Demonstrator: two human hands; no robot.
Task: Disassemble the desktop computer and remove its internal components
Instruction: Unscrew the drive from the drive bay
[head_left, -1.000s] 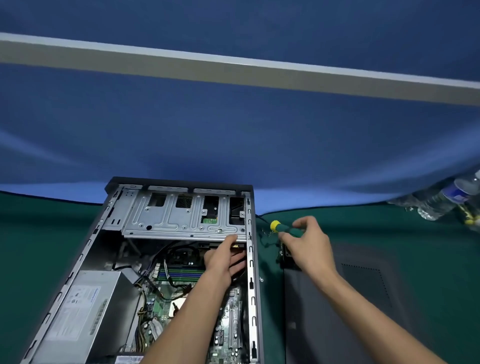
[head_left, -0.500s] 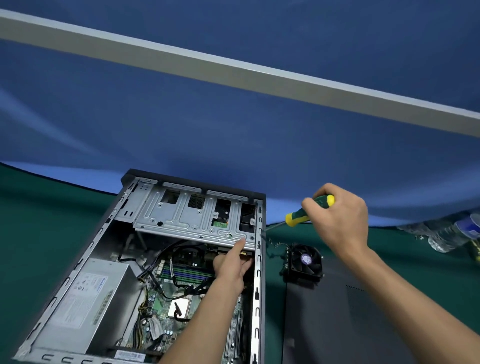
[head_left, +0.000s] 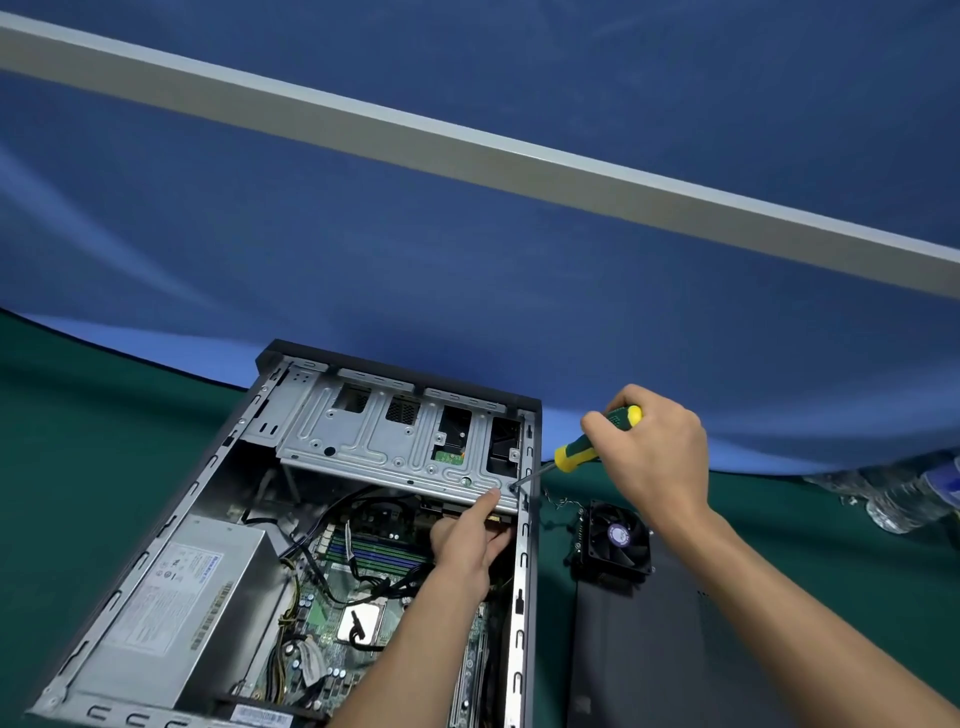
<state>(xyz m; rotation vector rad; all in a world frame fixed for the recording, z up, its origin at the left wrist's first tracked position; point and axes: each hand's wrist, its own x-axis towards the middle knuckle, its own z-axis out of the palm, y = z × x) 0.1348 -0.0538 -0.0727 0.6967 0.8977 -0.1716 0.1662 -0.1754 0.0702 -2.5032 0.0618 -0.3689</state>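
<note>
The open computer case (head_left: 156, 545) is lying on its side on the green table (head_left: 78, 441), and the silver drive cage (head_left: 374, 452) is sitting across its far end. The screw (head_left: 511, 488) I am working on is sitting at the cage's near right corner, hard against the case's right rail (head_left: 522, 571).

I am gripping the yellow-and-green screwdriver (head_left: 597, 436) in my right hand (head_left: 654, 457), fingers curled tight round the handle. Its shaft is running down and to the left from my fist, over the rail, so the tool's long axis is slanting in from outside the case, and the tip is meeting the screw or sitting just on it; I cannot tell whether it is seated in the head.

My left hand (head_left: 467, 540) is reaching up inside the case, fingers bent under the cage's front lip and thumb lying up against its edge just left of the screw, bracing the cage. So my left hand is the nearer of the two to the screw, almost beside it, while my right is standing off to the right and higher, joined to it only through the shaft.

Below my left forearm the motherboard (head_left: 332, 613) is showing, with the power supply (head_left: 176, 597) to its left. Outside the rail, the removed fan (head_left: 615, 543) is resting at the end of the dark side panel (head_left: 639, 654), and water bottles (head_left: 904, 499) are lying at the far right.
</note>
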